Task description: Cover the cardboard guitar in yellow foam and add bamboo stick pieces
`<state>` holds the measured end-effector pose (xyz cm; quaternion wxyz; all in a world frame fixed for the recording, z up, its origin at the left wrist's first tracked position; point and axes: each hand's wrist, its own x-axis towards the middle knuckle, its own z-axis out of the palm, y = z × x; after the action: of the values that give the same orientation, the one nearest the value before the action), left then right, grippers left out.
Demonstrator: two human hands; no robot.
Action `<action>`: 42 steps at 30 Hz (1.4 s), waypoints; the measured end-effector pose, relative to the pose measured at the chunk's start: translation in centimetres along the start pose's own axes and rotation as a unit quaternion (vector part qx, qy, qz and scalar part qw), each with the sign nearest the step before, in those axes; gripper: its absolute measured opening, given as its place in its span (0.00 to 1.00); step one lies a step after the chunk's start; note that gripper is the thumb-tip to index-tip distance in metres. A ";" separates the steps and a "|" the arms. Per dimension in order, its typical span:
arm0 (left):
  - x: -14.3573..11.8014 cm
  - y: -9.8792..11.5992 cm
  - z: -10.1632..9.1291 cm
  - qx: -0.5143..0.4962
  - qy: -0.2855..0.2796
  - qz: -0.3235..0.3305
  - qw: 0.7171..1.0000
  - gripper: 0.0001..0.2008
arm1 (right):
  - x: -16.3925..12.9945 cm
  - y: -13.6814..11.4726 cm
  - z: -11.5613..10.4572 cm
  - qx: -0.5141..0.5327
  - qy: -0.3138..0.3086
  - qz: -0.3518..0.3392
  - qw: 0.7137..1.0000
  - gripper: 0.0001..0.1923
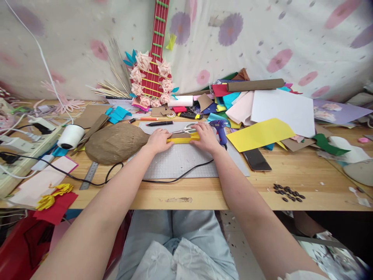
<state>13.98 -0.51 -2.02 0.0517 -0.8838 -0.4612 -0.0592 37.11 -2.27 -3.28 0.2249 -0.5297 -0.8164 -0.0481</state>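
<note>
Two bare hands on one yellow strip (181, 140), at the centre of the clock, with twelve o'clock toward the patterned cloth (250, 54). Left hand (159, 140) at nine, fingers close together over the near end of a narrow brown neck (181, 135); right hand (205, 137) at three, fingers more spread, thumb at the strip's other end. Both holding the yellow strip along the neck, over a grey cutting mat (175, 165). Cannot tell about the grip underneath.

Beyond the left hand at nine, a rounded body in wrinkled brown paper (116, 144), in line with the neck; join hidden by the hand. At twelve, just past the neck, scissors (185, 129), partly behind the right fingers. At ten, a black marker (159, 123) across the mat's far edge. Just beside the right hand, between two and three, a blue glue gun (220, 130); at six, a black cord (175, 181) across the mat.

Farther out, at three, a yellow sheet (262, 134), with a dark phone (257, 160) just below. At four, a cluster of small black ovals (288, 192) on the wooden table (291, 161). Near eight, a metal ruler (89, 175), partly under the cord. Between eleven and twelve, upright against the cloth, a red guitar shape (151, 83) with pale paper flowers (143, 61).
</note>
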 end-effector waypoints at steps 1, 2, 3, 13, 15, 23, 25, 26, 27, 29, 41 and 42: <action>0.1 0.0 -0.1 0.004 -0.006 0.003 1.000 0.21 | 0.0 -0.4 0.0 0.009 0.001 -0.009 1.000 0.30; 0.1 0.0 -0.3 0.008 -0.012 0.006 1.000 0.21 | 0.2 -1.0 0.1 0.017 0.002 -0.021 1.000 0.30; 0.2 0.0 -0.4 0.012 -0.018 0.008 1.000 0.20 | 0.3 -1.6 0.3 0.025 0.002 -0.033 0.999 0.29; 0.0 -2.9 -2.3 -0.113 -0.063 -0.115 0.985 0.19 | 2.1 -4.3 3.3 0.045 -0.045 -0.032 0.997 0.18; -0.3 -3.5 -3.0 -0.125 0.000 -0.190 0.974 0.18 | 2.1 -4.1 3.4 0.039 -0.044 -0.031 0.998 0.16; -1.2 -3.6 -1.9 -0.051 -0.017 -0.055 0.997 0.32 | 2.6 -3.9 3.4 0.044 -0.057 -0.023 0.997 0.15; -1.0 -3.6 -1.3 -0.037 -0.042 -0.039 0.998 0.31 | 2.7 -3.9 3.2 0.043 -0.063 -0.020 0.997 0.15; -0.8 -3.7 -1.0 -0.037 -0.051 -0.043 0.997 0.29 | 2.7 -3.8 3.1 0.042 -0.067 -0.019 0.997 0.15; -0.7 -3.7 -0.9 -0.040 -0.057 -0.048 0.996 0.27 | 2.8 -3.9 2.9 0.039 -0.071 -0.018 0.996 0.15; -0.5 -3.8 -0.8 -0.050 -0.064 -0.053 0.995 0.25 | 2.9 -4.1 2.6 0.030 -0.079 -0.018 0.996 0.17; -0.5 -3.4 -1.4 -0.057 -0.080 -0.048 0.994 0.26 | 4.1 -7.5 4.0 -0.004 -0.013 -0.040 0.999 0.26; -0.6 -3.7 -1.6 -0.069 -0.090 -0.045 0.993 0.28 | 4.1 -7.4 4.0 -0.005 -0.012 -0.043 0.999 0.25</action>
<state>10.52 0.82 -0.39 -0.0536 -0.8655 -0.4978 -0.0136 27.87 -0.78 -3.98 0.2099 -0.4955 -0.8410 -0.0556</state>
